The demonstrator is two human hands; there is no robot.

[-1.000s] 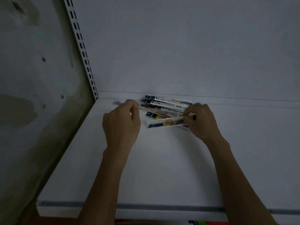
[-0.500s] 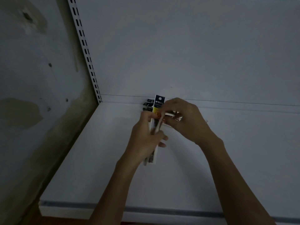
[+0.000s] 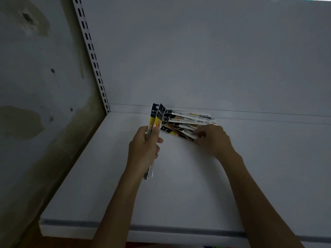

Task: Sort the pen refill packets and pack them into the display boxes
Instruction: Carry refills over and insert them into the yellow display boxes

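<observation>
My left hand grips two long pen refill packets upright, their black tops fanned apart above my fingers and their lower ends sticking out below my wrist. Several more packets lie in a loose pile at the back of the white shelf, lengthwise along the rear wall. The fingers of my right hand pinch the near end of the frontmost packet in that pile. No display box is in view.
The white rear panel rises behind the pile. A slotted metal upright stands at the shelf's back left corner, with a stained wall to its left. The shelf's front edge runs under my forearms.
My left hand has turned the held packets upright and moved left of the pile. My right hand has shifted right and now pinches a packet lying on the shelf.
</observation>
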